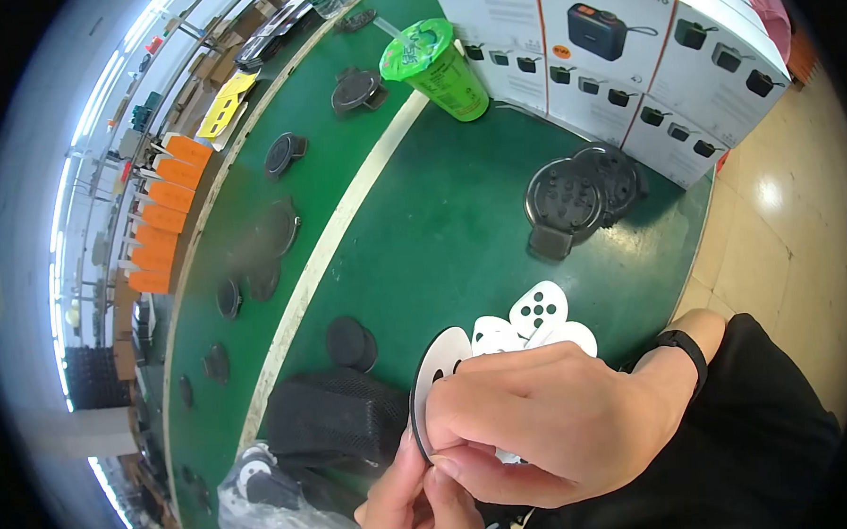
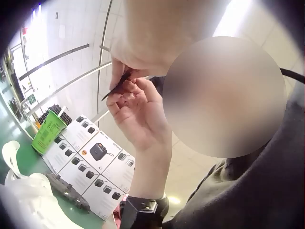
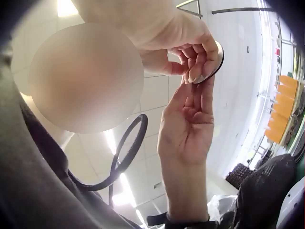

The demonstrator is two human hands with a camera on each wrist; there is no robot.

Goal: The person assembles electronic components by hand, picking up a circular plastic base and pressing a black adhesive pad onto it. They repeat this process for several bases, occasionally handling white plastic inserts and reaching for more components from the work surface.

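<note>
Both hands meet at a thin oval pad [image 1: 446,353] with a white face, dark holes and a black edge. My left hand [image 1: 420,501] pinches its lower edge between thumb and fingers, seen from below in the head view. My right hand [image 1: 544,420] has its fingers curled over the pad, thumb and fingertip pinching at the same lower edge. In the left wrist view the pad [image 2: 116,87] shows edge-on as a dark sliver between the hands. Several white oval pieces with holes [image 1: 539,307] lie on the table just beyond my right hand.
On the green table [image 1: 421,217] stand a green drink cup [image 1: 448,79] and stacked white speaker boxes [image 1: 603,39]. Black round parts [image 1: 567,201] lie near the boxes, more across the white line. A black mesh case [image 1: 336,415] and a clear plastic bag [image 1: 283,507] sit beside my left hand.
</note>
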